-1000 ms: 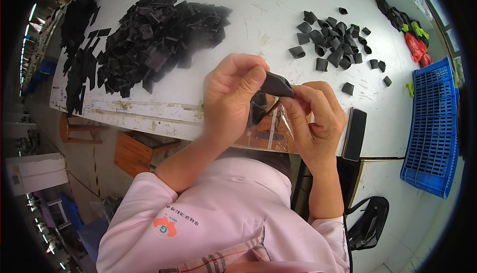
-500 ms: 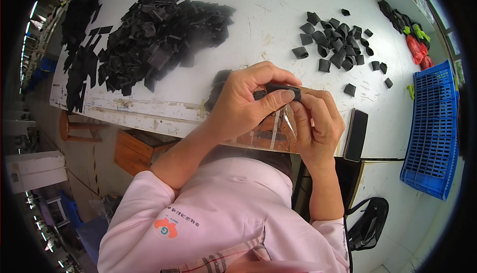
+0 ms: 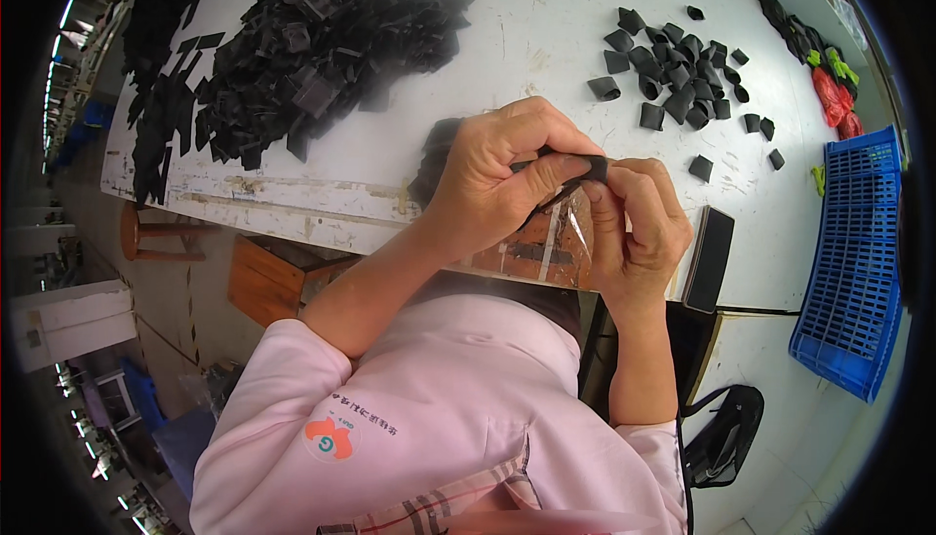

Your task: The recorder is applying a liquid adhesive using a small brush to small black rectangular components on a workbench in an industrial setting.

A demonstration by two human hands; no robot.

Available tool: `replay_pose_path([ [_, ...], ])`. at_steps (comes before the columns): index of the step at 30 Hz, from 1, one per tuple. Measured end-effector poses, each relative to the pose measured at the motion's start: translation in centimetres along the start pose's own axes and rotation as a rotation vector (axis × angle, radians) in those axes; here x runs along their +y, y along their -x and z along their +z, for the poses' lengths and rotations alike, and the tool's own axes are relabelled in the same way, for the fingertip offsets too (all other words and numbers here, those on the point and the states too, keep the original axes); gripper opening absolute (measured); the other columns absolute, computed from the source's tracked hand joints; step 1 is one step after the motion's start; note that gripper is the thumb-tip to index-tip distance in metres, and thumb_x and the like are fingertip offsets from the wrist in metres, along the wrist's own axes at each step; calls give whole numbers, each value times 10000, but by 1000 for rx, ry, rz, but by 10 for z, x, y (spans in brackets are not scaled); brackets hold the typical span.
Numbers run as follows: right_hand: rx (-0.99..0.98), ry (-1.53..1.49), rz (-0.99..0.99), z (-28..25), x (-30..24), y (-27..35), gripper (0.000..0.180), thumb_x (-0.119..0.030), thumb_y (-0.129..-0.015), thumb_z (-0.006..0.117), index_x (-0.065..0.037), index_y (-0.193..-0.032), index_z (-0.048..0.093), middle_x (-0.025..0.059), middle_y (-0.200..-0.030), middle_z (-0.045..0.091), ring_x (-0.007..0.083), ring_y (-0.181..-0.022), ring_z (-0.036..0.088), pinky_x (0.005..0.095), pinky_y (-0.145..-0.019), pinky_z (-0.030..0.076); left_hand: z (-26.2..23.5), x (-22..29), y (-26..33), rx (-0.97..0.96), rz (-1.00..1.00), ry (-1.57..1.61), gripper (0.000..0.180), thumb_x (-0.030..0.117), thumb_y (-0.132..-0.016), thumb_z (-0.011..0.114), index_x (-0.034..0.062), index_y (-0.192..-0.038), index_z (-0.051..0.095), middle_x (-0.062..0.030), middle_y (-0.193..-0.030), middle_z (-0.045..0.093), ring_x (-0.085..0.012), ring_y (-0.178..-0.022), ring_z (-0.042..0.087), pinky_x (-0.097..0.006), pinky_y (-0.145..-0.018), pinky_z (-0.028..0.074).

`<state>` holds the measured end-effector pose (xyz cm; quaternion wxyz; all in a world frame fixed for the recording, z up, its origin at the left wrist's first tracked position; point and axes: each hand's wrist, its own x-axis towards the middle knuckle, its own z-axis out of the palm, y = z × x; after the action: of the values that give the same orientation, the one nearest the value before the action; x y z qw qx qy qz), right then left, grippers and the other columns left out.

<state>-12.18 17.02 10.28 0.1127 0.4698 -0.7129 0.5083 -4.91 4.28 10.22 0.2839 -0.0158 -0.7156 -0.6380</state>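
So, blk piece (image 3: 596, 169) btwn hands (image 3: 502, 170) (image 3: 643, 233)

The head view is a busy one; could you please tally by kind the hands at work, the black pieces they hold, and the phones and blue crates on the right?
Left hand and right hand: 2
Held black piece: 1
Phone: 1
Blue crate: 1
Total: 5

Held piece (image 3: 596, 171): black, matt, cloth-like. Pile of pieces (image 3: 317, 67): black, mostly matt. Bench (image 3: 531, 43): white, smooth, scuffed, front edge rough and worn. Clear sheet (image 3: 575, 230): glossy plastic. Basket (image 3: 846, 267): blue plastic. Shirt (image 3: 429, 389): pink matt cloth. Stool (image 3: 130, 232): brown wood.
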Motion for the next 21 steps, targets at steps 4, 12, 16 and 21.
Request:
replay_pose_path([
  [4,-159,-317,292,-21,2,-12,45,-45,-755,604,-18,-751,569,44,-670,538,124,-555,473,226,-466,351,-3,-17,12,102,-137,-22,109,71,-810,571,-8,-886,578,-32,-754,562,-80,-662,526,-204,-604,428],
  [12,33,-530,766,-19,34,10,231,-190,-854,534,27,-878,607,16,-658,554,49,-546,456,169,-498,364,4,-93,33,-9,-252,-858,235,126,-704,638,-2,-883,557,-124,-796,546,-236,-675,546,-312,-647,457],
  [16,-41,-613,915,-10,28,43,189,-153,-849,542,26,-848,602,9,-648,551,46,-540,454,170,-491,368,11,-106,31,-152,-294,-1081,183,98,-684,641,-21,-788,549,-194,-793,521,-315,-741,559,-356,-683,471],
  [21,-167,-444,878,-3,18,62,155,-114,-840,541,31,-805,586,24,-624,544,74,-545,476,211,-488,391,-1,-99,25,221,-66,-724,128,19,-672,626,-20,-749,531,-141,-718,521,-251,-645,549,-349,-555,442],
])
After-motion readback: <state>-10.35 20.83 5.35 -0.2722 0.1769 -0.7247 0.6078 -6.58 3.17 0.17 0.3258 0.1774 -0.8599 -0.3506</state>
